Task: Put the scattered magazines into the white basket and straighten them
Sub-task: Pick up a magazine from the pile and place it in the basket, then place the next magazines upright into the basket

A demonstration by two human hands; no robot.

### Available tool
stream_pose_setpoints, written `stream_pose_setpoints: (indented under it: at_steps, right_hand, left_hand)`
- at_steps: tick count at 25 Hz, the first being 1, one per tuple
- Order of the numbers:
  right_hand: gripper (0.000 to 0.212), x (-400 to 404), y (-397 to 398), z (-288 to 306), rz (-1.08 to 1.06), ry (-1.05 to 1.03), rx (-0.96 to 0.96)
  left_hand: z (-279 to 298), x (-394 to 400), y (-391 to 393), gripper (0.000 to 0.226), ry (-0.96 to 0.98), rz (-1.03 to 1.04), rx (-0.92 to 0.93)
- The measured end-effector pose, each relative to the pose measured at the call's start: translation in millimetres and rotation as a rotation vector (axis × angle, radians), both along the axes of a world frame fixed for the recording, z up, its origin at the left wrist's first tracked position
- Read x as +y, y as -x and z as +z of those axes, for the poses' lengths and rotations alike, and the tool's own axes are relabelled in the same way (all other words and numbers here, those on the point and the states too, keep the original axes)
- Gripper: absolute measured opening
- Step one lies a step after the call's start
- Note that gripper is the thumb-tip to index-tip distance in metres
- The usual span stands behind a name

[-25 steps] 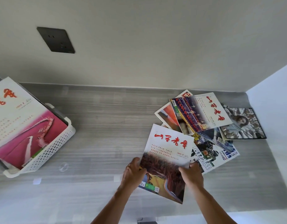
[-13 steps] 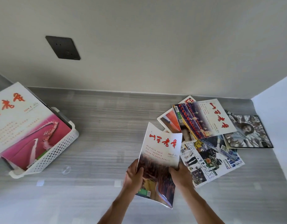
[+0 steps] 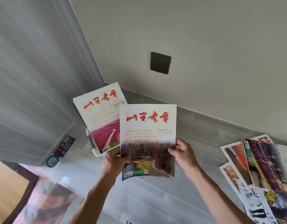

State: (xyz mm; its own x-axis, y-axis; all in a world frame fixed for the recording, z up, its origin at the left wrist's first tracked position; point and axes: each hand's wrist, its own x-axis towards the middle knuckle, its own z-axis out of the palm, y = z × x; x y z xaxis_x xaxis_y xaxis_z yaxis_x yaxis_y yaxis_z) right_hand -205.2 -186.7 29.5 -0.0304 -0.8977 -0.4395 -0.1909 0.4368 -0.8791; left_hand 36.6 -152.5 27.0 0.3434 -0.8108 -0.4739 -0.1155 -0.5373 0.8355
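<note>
1. Held magazine [image 3: 147,135]: white cover with red brush title, brown-red field photo on its lower half, raised upright off the grey counter [image 3: 155,199] and facing the camera, roughly centre.
2. Left hand [image 3: 114,160]: clasped round the magazine's lower left edge, thumb across the cover front, fingers hidden behind.
3. Right hand [image 3: 183,154]: grasping the lower right edge, thumb tip on the cover, fingers curled behind the page.
4. Magazine in the basket [image 3: 100,117]: same red title, pink field picture below, standing tilted just left of and behind the held one, partly overlapped by it in the view.
5. White basket [image 3: 95,151]: only slivers of rim and corner showing beneath the pink magazine, near the far left corner of the counter where grey panel [image 3: 34,78] meets pale wall [image 3: 204,46]; contact between the held magazine and the basket not discernible.
6. Scattered magazines [image 3: 259,175]: overlapping pile lying flat on the counter at the right, well apart from the hands, blurred; red and orange cover at the pile's left, dark blue-purple cover on top, black-and-white printed page nearest.
7. Dark switch plate [image 3: 160,63]: square, on the pale wall above the held magazine.
8. Dark packet [image 3: 63,146] with a round-logo tag [image 3: 52,161]: lying on the counter left of the basket, against the grey panel.
9. Brown-framed surface [image 3: 13,191]: near left corner, blurred, details not readable.
</note>
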Motion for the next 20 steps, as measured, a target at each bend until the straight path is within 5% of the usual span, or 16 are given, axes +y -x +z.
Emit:
stream_pose_setpoints:
  at_steps: [9, 17, 20]
  right_hand:
    - [0.031, -107.2, -144.5, 34.9, 0.107, 0.261, 0.108]
    - [0.022, -148.6, -171.6, -16.7, 0.196, 0.078, 0.435]
    - [0.041, -165.7, -168.8, -21.5, 0.192, 0.140, 0.610]
  left_hand:
    - [38.7, -58.2, -126.8, 0.040, 0.190, 0.177, -0.166]
    - [-13.8, -75.0, -153.2, 0.013, -0.041, -0.074, -0.552]
    - [-26.0, -90.0, -171.8, 0.052, 0.016, -0.018, -0.540]
